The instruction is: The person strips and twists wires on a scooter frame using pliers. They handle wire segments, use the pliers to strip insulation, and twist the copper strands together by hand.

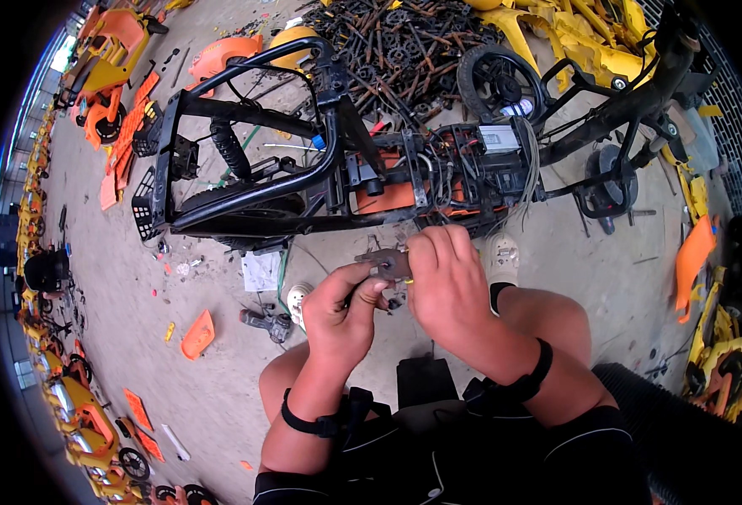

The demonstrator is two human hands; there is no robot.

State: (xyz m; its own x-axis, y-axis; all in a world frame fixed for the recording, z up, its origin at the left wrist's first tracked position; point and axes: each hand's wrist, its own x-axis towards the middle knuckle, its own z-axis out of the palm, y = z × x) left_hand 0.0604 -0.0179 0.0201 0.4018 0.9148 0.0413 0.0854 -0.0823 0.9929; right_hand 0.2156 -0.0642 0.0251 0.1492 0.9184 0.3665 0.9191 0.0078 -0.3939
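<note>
Grey concrete floor (pixel 228 387) spreads across the workshop I am viewing through the head camera, with a long row of yellow scooters (pixel 85 421) along the far left side. Next in size, I see a bare black scooter frame (pixel 420 181) lying across the middle, its wires and brackets exposed. Beyond it sits a heap of rusty metal parts (pixel 404 59), with yellow body panels (pixel 590 38) piled to the far right. One black wheel (pixel 501 80) is between heap and frame. An orange panel (pixel 695 261) is at the right. Just nearer than the frame, left of centre, I make out white paper (pixel 262 271), and a power drill (pixel 267 324) nearer still. Of the hands, the right one (pixel 448 278) has its fingers curled at the right end of a small metal piece (pixel 392 265); I cannot see its thumb. The left one (pixel 340 316) pinches the left part between thumb and bent forefinger. That brownish piece is up off the floor, just nearer than the frame.
</note>
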